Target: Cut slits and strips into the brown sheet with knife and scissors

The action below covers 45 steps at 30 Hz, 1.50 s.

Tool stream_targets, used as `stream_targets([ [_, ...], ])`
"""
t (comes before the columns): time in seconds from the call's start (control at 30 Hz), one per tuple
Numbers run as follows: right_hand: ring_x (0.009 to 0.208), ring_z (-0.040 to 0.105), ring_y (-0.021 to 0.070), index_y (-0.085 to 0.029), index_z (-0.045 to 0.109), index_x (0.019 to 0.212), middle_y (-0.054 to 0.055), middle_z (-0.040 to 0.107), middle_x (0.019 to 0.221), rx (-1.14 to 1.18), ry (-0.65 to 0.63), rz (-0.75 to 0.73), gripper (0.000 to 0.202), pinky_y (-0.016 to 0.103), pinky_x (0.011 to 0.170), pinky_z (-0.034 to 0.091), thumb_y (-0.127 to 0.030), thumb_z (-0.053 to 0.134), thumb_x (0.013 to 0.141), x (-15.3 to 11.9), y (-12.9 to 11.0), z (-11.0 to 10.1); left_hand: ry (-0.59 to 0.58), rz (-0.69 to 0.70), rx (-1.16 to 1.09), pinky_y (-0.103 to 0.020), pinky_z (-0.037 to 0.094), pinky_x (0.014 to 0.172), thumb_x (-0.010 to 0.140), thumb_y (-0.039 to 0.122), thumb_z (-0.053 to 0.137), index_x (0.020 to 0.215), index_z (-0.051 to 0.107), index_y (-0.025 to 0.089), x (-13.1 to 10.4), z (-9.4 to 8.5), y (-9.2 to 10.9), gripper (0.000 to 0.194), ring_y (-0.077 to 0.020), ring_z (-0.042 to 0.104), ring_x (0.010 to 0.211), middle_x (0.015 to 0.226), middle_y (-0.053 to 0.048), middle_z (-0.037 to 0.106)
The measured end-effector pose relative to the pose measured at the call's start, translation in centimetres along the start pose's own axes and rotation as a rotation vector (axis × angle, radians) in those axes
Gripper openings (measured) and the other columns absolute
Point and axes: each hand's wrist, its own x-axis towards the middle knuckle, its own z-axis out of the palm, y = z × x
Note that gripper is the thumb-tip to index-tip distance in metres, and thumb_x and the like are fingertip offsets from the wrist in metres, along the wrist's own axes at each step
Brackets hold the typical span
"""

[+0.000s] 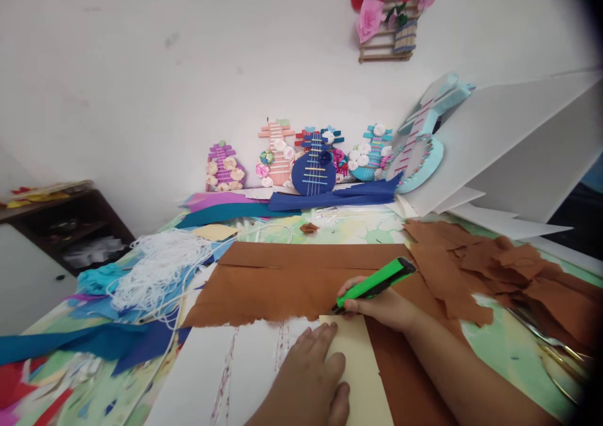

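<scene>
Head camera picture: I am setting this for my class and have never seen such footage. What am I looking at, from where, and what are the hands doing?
The one picture comes from a camera worn on a person's head, looking down at their own bare hands. The right hand grips a green utility knife, its tip at the top edge of a cream card. The left hand presses flat on that card, which lies over brown paper on the table. White string and blue scraps lie left; small craft guitars stand by the wall.

Bright, even, soft light; faint shadows. Slightly soft throughout, near edges blurred, wide-angle bending, dark vignette at right corners.
</scene>
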Motion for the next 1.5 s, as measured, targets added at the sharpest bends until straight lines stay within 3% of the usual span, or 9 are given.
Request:
stream_targets([
  [0.73, 0.066, 0.061, 0.0161, -0.016, 0.057, 0.081, 0.003, 0.063, 0.072, 0.03, -0.003, -0.01, 0.028, 0.032, 0.065, 0.051, -0.035, 0.067, 0.063, -0.5, -0.2, -1.2, 0.057, 0.027, 0.012, -0.045, 0.03, 0.095, 0.074, 0.025, 0.049, 0.086, 0.057, 0.016, 0.0, 0.1, 0.0, 0.017, -0.0285, 0.038, 0.115, 0.128, -0.014, 0.04],
  [1.23, 0.064, 0.06, 0.0149, -0.015, 0.06, 0.081, 0.003, 0.063, 0.072, -0.007, -0.02, 0.021, 0.028, 0.029, 0.062, 0.05, -0.033, 0.068, 0.062, -1.1, -0.3, -2.5, 0.017, 0.015, 0.021, -0.044, 0.03, 0.095, 0.074, 0.027, 0.052, 0.087, 0.059, 0.015, 0.0, -0.1, 0.1, 0.019, -0.0295, 0.038, 0.114, 0.127, -0.014, 0.041],
  [1.4, 0.066, 0.06, 0.0142, -0.015, 0.06, 0.083, 0.002, 0.063, 0.074, -0.056, -0.058, -0.013, 0.027, 0.028, 0.064, 0.05, -0.03, 0.068, 0.063, -1.6, -0.8, -2.8, 0.06, 0.015, 0.033, -0.044, 0.033, 0.093, 0.074, 0.026, 0.051, 0.086, 0.059, 0.017, 0.0, 0.2, 0.0, 0.017, -0.0295, 0.041, 0.112, 0.126, -0.013, 0.043],
  [1.5, 0.063, 0.06, 0.0146, -0.015, 0.06, 0.082, 0.002, 0.064, 0.07, -0.09, -0.004, -0.002, 0.026, 0.029, 0.062, 0.05, -0.03, 0.068, 0.063, -2.1, -1.3, -3.3, 0.096, 0.036, 0.039, -0.044, 0.033, 0.093, 0.073, 0.025, 0.05, 0.085, 0.058, 0.017, -0.2, 0.4, -0.2, 0.016, -0.0289, 0.042, 0.111, 0.125, -0.013, 0.044],
])
